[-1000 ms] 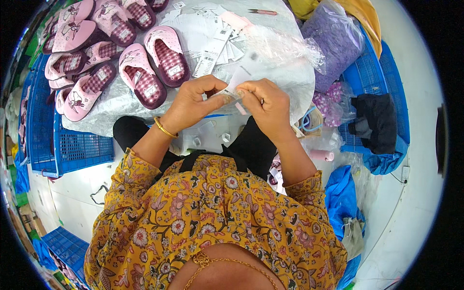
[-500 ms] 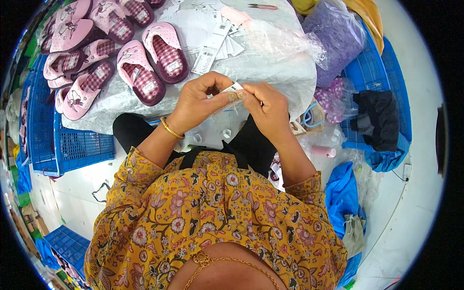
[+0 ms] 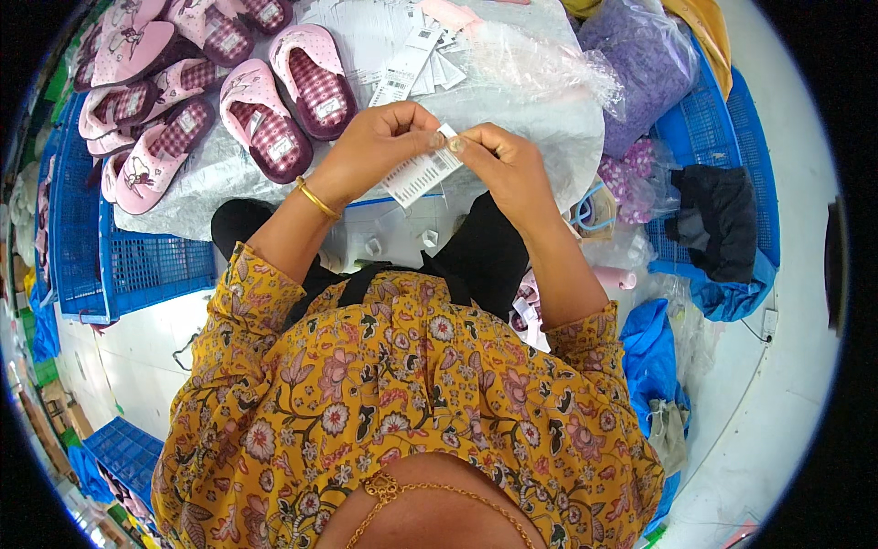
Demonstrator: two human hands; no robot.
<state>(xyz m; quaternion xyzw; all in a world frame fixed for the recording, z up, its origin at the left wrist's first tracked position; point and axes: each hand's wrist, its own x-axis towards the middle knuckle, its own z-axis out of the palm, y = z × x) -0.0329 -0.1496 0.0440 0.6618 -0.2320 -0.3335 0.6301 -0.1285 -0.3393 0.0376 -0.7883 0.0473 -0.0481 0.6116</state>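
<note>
Between my hands, over the table's near edge, is a white printed paper tag (image 3: 419, 181). My left hand (image 3: 384, 146) pinches its upper end between thumb and forefinger. Close beside it, my right hand (image 3: 505, 169) pinches the tag's top corner, the two thumbs nearly meeting. Most of the tag hangs down below the fingers, its printed side showing. On the table to the left sits a pair of pink slippers with plaid insoles, one slipper (image 3: 265, 123) nearest my left wrist and the other (image 3: 315, 80) behind it. More printed tags (image 3: 407, 66) lie beyond my hands.
A pile of pink slippers (image 3: 169, 151) covers the table's left side. Crumpled clear plastic (image 3: 549, 69) and a bag of purple material (image 3: 636, 69) lie to the right. Blue crates (image 3: 160, 270) stand at left and right. A pink roll (image 3: 615, 277) is low on the right.
Both hands have moved slightly away from me. The tag has turned so that its printed face shows below my fingers, where before it was mostly hidden.
</note>
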